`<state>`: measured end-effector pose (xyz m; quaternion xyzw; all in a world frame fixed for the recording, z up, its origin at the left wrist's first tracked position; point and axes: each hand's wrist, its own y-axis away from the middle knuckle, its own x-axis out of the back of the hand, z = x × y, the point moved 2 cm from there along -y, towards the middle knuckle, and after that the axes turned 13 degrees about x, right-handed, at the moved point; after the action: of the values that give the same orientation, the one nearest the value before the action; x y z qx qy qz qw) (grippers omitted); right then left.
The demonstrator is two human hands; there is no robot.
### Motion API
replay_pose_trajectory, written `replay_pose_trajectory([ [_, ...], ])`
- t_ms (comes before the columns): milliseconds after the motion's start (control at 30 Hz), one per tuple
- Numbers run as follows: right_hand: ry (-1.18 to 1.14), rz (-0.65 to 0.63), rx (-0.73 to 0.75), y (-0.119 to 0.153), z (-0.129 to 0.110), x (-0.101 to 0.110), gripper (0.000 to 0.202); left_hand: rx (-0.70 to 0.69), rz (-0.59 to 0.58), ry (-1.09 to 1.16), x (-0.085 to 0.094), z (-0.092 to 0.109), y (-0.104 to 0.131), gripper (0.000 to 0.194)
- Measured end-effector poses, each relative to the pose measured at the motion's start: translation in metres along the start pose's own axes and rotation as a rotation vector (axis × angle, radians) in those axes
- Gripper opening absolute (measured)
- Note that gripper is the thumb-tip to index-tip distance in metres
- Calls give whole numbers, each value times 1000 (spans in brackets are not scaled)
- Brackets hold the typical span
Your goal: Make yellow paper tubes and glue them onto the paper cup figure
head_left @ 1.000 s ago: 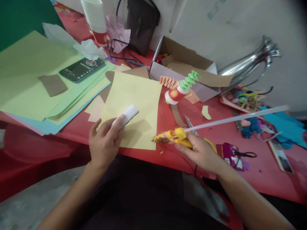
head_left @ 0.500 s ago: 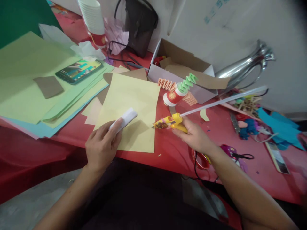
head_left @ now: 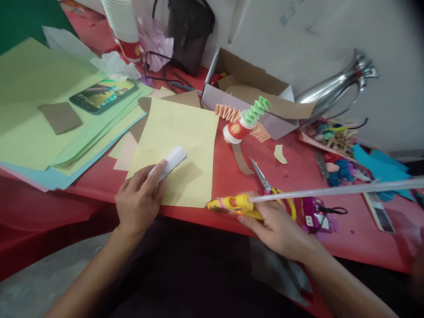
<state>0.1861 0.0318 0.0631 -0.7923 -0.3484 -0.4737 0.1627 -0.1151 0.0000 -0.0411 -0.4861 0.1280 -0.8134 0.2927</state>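
Note:
My left hand (head_left: pixel 141 198) is closed round a small white flat piece (head_left: pixel 172 161), perhaps folded paper or card, held over a pale yellow sheet (head_left: pixel 182 126). My right hand (head_left: pixel 274 225) grips a yellow hot glue gun (head_left: pixel 236 204) near the table's front edge, its nozzle pointing left by the sheet's lower right corner. A long clear glue stick (head_left: pixel 331 190) sticks out of its back to the right. Behind the gun lie scissors (head_left: pixel 261 174) with yellow handles, partly hidden by my hand. Beyond the sheet stands a red and white paper cup (head_left: pixel 237 131) with folded paper strips on it.
Stacked coloured paper (head_left: pixel 26 132) with a phone (head_left: pixel 103 95) on top lies at left. Farther back are stacked cups (head_left: pixel 121 22), a dark bag (head_left: pixel 188 35), an open box (head_left: pixel 212 95) and a metal jug (head_left: pixel 331 88). A purple power socket (head_left: pixel 313 216) sits right of my hand.
My right hand has brought the glue gun down towards the table's front edge, uncovering the scissors. The glue stick now points more level to the right. My left hand keeps the white piece.

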Motion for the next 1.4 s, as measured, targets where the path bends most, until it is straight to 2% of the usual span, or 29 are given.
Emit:
replay_pose_trajectory([
  [100, -17, 66, -60, -10, 5, 4, 23, 7, -2, 11, 0, 0, 0, 59],
  [200, -33, 137, -105, -34, 10, 6, 33, 18, 6, 11, 0, -1, 1, 58],
  [333, -55, 131, -54, -62, 5, 1, 33, 35, 8, 10, 0, -1, 2, 59],
  [433, -45, 131, -20, -71, -1, -3, 34, 14, 34, -4, 1, 0, 3, 60],
  [667, 65, 75, -17, -66, -6, -4, 32, -10, 70, -17, 2, 2, 1, 65],
  [900, -2, -40, -2, -34, -23, -7, 22, -6, 62, -16, 2, 2, 2, 68],
  [1033, -38, -66, 23, -28, -26, -8, 21, 9, 58, -18, 2, 1, 2, 69],
  [1400, -33, 150, -79, -72, 3, -3, 40, -1, 70, -19, 1, 1, 2, 68],
])
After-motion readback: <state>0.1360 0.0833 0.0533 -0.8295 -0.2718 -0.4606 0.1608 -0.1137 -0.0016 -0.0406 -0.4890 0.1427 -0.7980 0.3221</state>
